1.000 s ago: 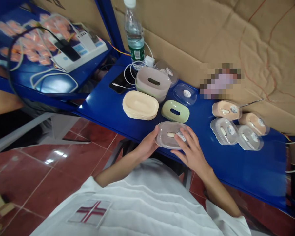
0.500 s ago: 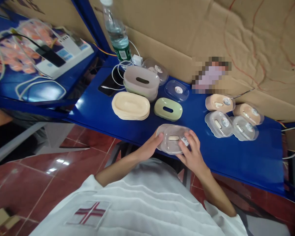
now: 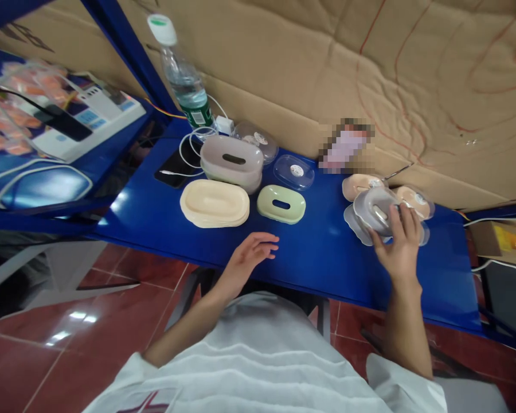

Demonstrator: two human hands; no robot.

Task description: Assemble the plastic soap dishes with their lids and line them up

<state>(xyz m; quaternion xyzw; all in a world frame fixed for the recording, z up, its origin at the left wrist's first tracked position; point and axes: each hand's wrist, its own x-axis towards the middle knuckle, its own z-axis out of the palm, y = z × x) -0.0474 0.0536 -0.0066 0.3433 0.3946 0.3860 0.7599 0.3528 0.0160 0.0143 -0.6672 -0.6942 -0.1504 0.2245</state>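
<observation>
My right hand (image 3: 398, 244) grips a clear-lidded soap box (image 3: 376, 209) above the group of lidded boxes at the right. Two peach boxes (image 3: 414, 201) sit behind it, and pale boxes lie partly hidden under it and my fingers. My left hand (image 3: 253, 252) is empty, fingers apart, over the table's front edge. Nearest to it are a green slotted dish (image 3: 281, 204) and a stack of cream trays (image 3: 215, 203). Behind these stand stacked greyish dishes (image 3: 232, 160) and a clear lid (image 3: 294, 172) with a round sticker.
On the blue table (image 3: 318, 258) a water bottle (image 3: 187, 86), a white cable and a dark phone (image 3: 176, 166) are at the back left. A power strip (image 3: 90, 129) lies further left. Cardboard (image 3: 284, 74) lines the back.
My right hand has carried the lidded box rightward to the other boxes. My left hand has let go of it and moved slightly left. The view has shifted.
</observation>
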